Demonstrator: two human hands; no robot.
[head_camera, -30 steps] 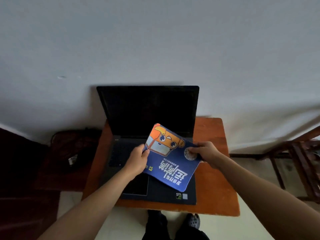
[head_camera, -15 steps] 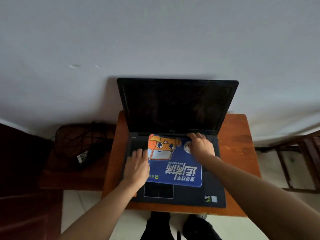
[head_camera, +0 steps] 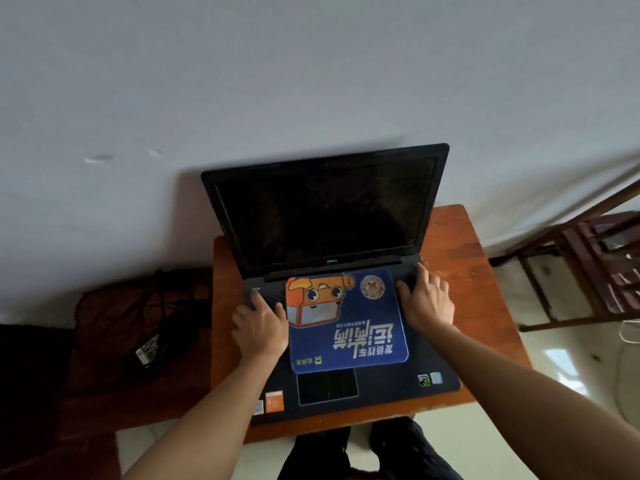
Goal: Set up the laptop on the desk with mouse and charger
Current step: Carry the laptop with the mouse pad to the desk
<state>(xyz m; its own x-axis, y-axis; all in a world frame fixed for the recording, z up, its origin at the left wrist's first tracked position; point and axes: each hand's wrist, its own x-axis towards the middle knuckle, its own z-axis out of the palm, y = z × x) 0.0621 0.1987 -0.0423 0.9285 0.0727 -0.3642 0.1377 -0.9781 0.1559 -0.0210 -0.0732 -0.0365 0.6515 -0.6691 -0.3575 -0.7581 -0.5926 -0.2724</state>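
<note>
A black laptop (head_camera: 325, 216) stands open with a dark screen on a small orange-brown wooden desk (head_camera: 460, 282). A blue mouse pad (head_camera: 346, 327) with an orange cartoon figure lies flat on the keyboard. My left hand (head_camera: 259, 323) rests flat on the keys at the pad's left edge, and my right hand (head_camera: 427, 303) lies flat at its right edge. Both hands have spread fingers and grip nothing. A black charger brick with its cable (head_camera: 149, 348) lies on a lower surface to the left. No mouse is visible.
A black bag (head_camera: 138, 306) sits on the dark low surface left of the desk. A dark wooden chair frame (head_camera: 588, 271) stands to the right. The white wall is right behind the laptop lid. My dark trouser legs (head_camera: 363, 452) show below the desk edge.
The mouse pad went from tilted and held in both hands to lying flat on the keyboard. Both hands let go and now rest beside it.
</note>
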